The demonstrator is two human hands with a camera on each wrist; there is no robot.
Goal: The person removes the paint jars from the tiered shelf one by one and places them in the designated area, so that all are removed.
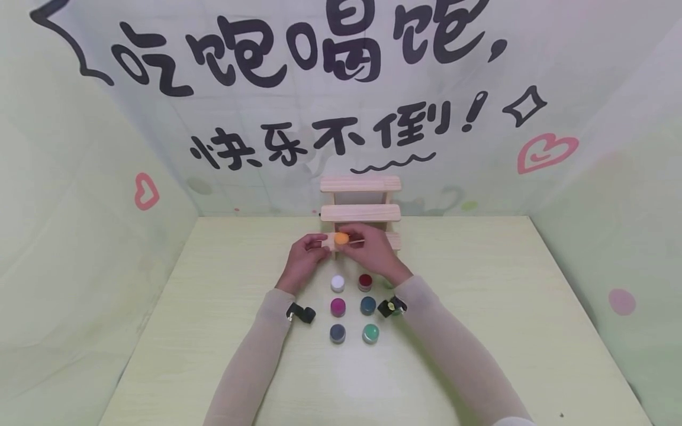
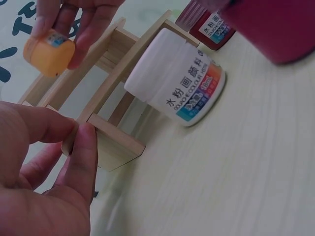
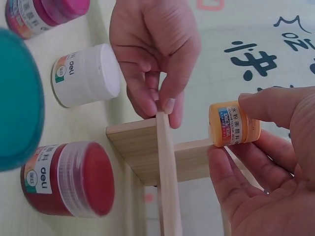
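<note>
My right hand [image 1: 373, 245] holds an orange paint jar [image 3: 234, 123] by its sides, thumb on one side and fingers on the other. In the head view the jar overlaps the left part of the lowest step of a small wooden tiered rack [image 1: 360, 213]. My left hand [image 1: 306, 260] pinches the left end of that lowest step between thumb and fingers, as the left wrist view shows close up. Nearest to the hands on the table are a white paint jar [image 1: 338, 283] and a dark red paint jar [image 1: 364, 282].
Behind them stand a magenta jar [image 1: 338, 307], a blue jar [image 1: 368, 305], a dark blue-grey jar [image 1: 337, 333] and a teal-green jar [image 1: 370, 333]. Green jars by the right wrist are partly hidden. A printed cloth backdrop [image 1: 288, 195] hangs right behind the rack.
</note>
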